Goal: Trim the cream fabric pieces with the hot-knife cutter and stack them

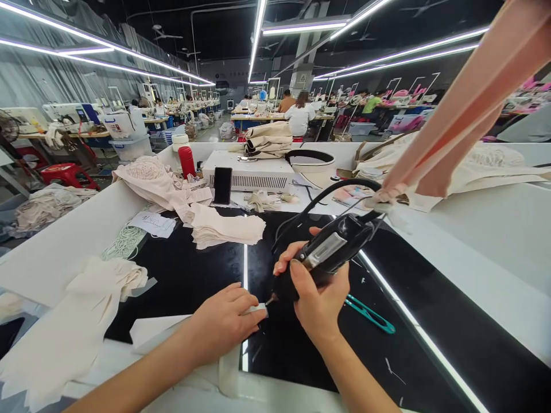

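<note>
My right hand (318, 292) is wrapped round a black corded hand tool (329, 252) with a silver plate on its side. The narrow tip of the tool points down and left. That tip is close to the edge of a small pale piece of material (258, 308) under my left fingers; I cannot tell whether it touches. My left hand (226, 318) rests low over the black glossy tabletop (181, 275), fingers together and pressing this piece. Beside the right hand lie teal thread snips (370, 314). A white sheet (157, 330) shows behind the left forearm.
Stacked cream fabric pieces (226, 226) lie ahead, near a phone (222, 184) and a white vented box (249, 172). Cream cloth (81, 321) drapes at the left. A pink fabric strip (465, 109) hangs down to the tool's cord. People sit at sewing tables beyond.
</note>
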The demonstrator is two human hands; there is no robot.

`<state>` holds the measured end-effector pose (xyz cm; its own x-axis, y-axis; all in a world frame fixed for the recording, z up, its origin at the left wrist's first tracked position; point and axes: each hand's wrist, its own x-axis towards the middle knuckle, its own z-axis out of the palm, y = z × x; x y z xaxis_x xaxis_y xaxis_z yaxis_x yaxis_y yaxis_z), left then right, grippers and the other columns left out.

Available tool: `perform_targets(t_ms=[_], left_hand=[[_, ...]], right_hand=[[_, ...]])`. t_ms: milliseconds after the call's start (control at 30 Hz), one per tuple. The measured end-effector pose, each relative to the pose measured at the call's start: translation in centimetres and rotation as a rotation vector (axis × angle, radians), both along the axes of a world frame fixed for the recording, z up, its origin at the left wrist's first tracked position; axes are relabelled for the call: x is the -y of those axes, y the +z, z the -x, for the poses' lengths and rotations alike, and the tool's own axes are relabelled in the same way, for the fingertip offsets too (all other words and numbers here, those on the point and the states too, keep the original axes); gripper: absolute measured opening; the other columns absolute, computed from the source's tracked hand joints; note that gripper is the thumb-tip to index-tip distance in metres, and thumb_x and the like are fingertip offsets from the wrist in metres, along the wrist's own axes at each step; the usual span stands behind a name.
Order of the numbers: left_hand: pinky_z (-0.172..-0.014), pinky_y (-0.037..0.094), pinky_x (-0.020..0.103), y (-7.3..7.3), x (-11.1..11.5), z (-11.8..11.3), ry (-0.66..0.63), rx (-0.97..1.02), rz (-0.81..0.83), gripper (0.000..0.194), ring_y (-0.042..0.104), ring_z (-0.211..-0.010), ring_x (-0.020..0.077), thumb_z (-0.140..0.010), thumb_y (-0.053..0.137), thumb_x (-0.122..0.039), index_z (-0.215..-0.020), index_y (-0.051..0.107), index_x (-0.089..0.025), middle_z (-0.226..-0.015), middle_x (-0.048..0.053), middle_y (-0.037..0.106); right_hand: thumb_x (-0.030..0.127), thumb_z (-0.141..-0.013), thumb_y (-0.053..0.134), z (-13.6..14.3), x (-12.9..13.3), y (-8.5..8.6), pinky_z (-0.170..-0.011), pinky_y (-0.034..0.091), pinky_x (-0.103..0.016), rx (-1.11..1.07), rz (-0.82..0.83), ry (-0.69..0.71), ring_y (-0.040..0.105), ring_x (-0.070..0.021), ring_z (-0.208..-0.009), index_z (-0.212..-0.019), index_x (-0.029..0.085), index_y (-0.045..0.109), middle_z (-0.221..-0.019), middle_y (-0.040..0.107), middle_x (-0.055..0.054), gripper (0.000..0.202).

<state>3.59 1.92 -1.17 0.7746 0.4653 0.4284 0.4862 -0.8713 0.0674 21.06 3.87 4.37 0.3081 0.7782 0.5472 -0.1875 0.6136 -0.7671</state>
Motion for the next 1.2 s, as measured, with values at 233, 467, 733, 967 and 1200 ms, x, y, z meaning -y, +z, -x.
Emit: perform_targets(t_ms=[233,467,733,967,1200], left_hand=[[-0.104,0.055,0.047,-0.79,-0.52,0.28,0.035,-0.040,0.009,0.029,0.068,-0.101,0.0218,-0.093,0.073,-0.022,-0.121,0.063,-0.020,-0.109,0.004,0.068],[-0.105,0.054,0.048,-1.02,-0.39,0.87,0.067,-0.036,-0.012,0.029,0.068,-0.103,0.0217,-0.096,0.069,-0.024,-0.124,0.062,-0.018,-0.111,0.007,0.067],[-0.105,0.053,0.046,-0.54,-0.35,0.88,0.073,-0.057,-0.009,0.027,0.068,-0.103,0.0209,-0.099,0.066,-0.024,-0.125,0.061,-0.018,-0.110,0.007,0.066],[-0.105,0.052,0.045,-0.66,-0.46,0.81,0.078,-0.092,-0.024,0.030,0.067,-0.105,0.0216,-0.099,0.066,-0.025,-0.127,0.060,-0.018,-0.112,0.008,0.066],[-0.100,0.054,0.045,-0.23,-0.48,0.74,0.118,-0.127,-0.034,0.033,0.066,-0.103,0.0236,-0.096,0.067,-0.021,-0.128,0.060,-0.019,-0.114,0.007,0.066]], right_hand=[[0.019,-0.084,0.073,0.45,0.05,-0.26,-0.052,0.056,-0.026,0.032,-0.017,0.005,0.062,-0.0115,-0.056,-0.117,0.028,0.056,-0.081,0.066,0.005,0.039],[0.016,-0.084,0.072,0.33,0.01,-0.26,-0.053,0.057,-0.026,0.035,-0.029,0.015,0.062,-0.0112,-0.058,-0.119,0.029,0.056,-0.082,0.067,0.006,0.040],[0.016,-0.084,0.072,0.46,-0.19,-0.22,-0.053,0.057,-0.026,0.034,-0.039,0.034,0.063,-0.0114,-0.058,-0.111,0.028,0.055,-0.082,0.067,0.005,0.034],[0.019,-0.084,0.073,0.35,-0.14,-0.17,-0.053,0.057,-0.027,0.050,-0.032,0.017,0.063,-0.0115,-0.058,-0.100,0.027,0.054,-0.081,0.067,0.005,0.026],[0.019,-0.083,0.073,0.36,-0.07,-0.06,-0.052,0.057,-0.027,0.055,-0.022,0.003,0.062,-0.0120,-0.057,-0.099,0.027,0.052,-0.080,0.067,0.005,0.027]])
